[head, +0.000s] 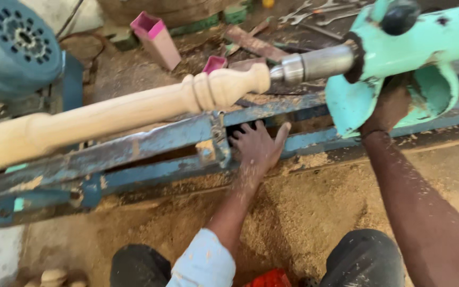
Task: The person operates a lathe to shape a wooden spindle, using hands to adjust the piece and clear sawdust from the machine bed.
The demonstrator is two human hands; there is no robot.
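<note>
Two bare hands work at a wood lathe. Spread fingers (248, 133) of the left hand (258, 149) lie flat and released on the blue lathe bed (150, 146), their tips reaching into the dark slot between its two rails; they grip nothing. Above them, a turned wooden spindle (118, 109) runs from lower left toward upper right, pale, with rings cut near its end. That end meets the steel centre (314, 64) of the mint-green tailstock (399, 48).

Fingers of the right hand (391, 103) go up under the tailstock body and are hidden by it, so I cannot tell whether they are clenched or loose; the back of the hand presses against the green casting.

Sawdust (293, 212) covers the floor below the bed and dusts both forearms. A grey-blue motor housing (14, 45) sits at upper left. Behind the lathe stand two pink-rimmed blocks (155, 37), with wrenches (314, 10) beyond them.
</note>
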